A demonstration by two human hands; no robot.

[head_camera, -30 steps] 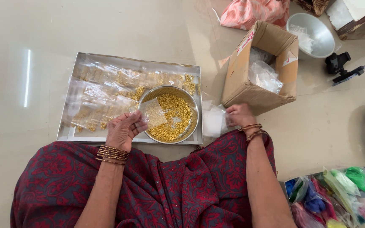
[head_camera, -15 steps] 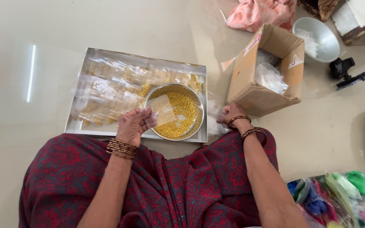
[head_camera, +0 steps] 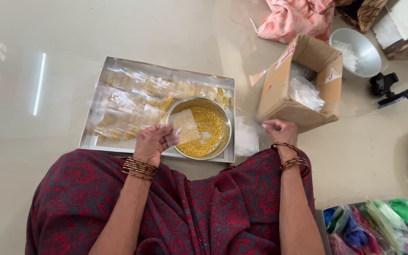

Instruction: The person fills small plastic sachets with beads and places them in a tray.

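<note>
My left hand (head_camera: 154, 143) holds a small clear plastic pouch (head_camera: 185, 126) over a round steel bowl (head_camera: 223, 120) filled with tiny golden beads. The bowl sits at the right end of a flat steel tray (head_camera: 87, 141) covered with several clear pouches of golden beads (head_camera: 128, 104). My right hand (head_camera: 281, 132) rests with curled fingers just beside a heap of empty clear pouches (head_camera: 246, 138) on the floor, close to a cardboard box (head_camera: 284, 97). Whether its fingers pinch a pouch I cannot tell. Bangles ring both wrists.
The open cardboard box holds plastic bags (head_camera: 304, 92). Behind it lie a pink cloth (head_camera: 293, 19) and a steel basin (head_camera: 357, 49). A small black tripod (head_camera: 388, 89) stands at right. Bags of coloured items (head_camera: 378, 226) sit at lower right.
My left hand has kept the pouch over the bowl, shifting slightly. My right hand has stayed by the empty pouches near the box. The view has drifted.
</note>
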